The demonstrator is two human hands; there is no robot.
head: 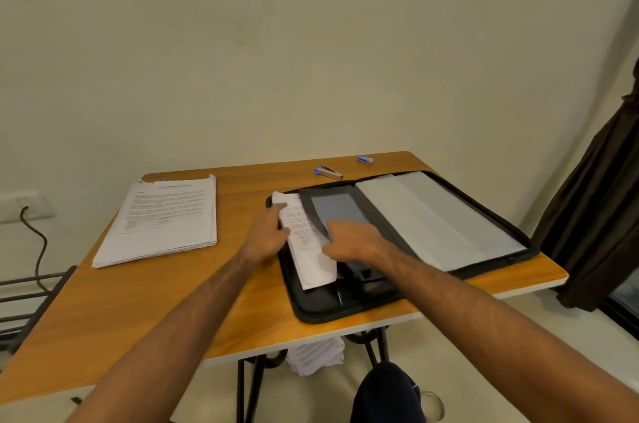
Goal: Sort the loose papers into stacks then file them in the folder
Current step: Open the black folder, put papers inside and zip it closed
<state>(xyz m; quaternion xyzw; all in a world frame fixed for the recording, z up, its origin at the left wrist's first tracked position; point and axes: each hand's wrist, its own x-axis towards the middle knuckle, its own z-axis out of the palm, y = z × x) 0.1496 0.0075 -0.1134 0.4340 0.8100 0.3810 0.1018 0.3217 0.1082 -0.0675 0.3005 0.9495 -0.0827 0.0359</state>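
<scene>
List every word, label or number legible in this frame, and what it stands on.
No text can be read.
White paper stack on the wooden table: printed heading and paragraphs, too blurred.
White sheets held at the black zip folder: printed lines, too small.
Blue stapler and small blue box: no legible marking.

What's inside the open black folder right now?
The folder holds a paper bundle on its left half, pale sheets on its right. Both hands cover whatever lies beneath them.
</scene>
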